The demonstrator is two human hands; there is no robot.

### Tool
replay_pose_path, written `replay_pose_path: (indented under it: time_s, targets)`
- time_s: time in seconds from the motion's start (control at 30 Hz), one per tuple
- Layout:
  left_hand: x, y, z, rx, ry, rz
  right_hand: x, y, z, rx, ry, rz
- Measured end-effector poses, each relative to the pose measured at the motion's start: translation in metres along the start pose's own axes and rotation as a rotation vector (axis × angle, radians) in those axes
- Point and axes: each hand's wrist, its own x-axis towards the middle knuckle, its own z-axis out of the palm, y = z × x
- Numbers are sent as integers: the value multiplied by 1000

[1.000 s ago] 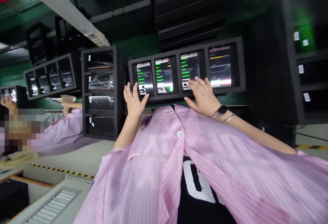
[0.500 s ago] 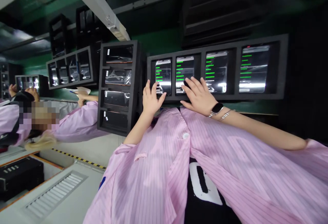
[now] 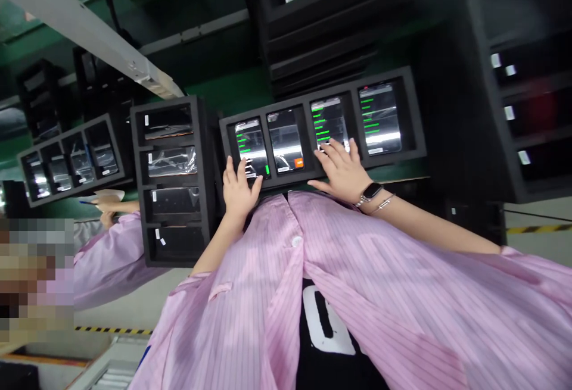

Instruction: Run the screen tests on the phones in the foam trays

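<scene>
Phones sit four abreast in the foam tray (image 3: 415,113) on the green bench (image 3: 393,171), all lit. Your left hand (image 3: 239,190) lies open on the first phone (image 3: 251,147), and your right hand (image 3: 342,169), fingers spread, touches the third phone (image 3: 329,123). Green lines show on three screens, while the second phone (image 3: 286,141) shows orange, so checking looks partway. An upright rack (image 3: 172,178) stands beside the tray.

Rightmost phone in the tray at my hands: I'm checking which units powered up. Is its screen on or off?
On. The rightmost phone glows with green lines of text in its slot of the black foam tray.
</scene>
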Motion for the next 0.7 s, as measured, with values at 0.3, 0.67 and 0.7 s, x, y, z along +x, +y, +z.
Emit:
replay_pose_path:
  time_s: [0.3, 0.67, 0.7]
  targets:
    - [5, 2, 2, -5, 53, -36, -44, 66, -25, -51, 97, 260]
    - [-28, 3, -7, -539, 134, -526, -53, 124, -50, 516, 160, 974]
    - [-31, 5, -8, -549, 130, -559, -53, 125, -50, 579, 154, 1036]
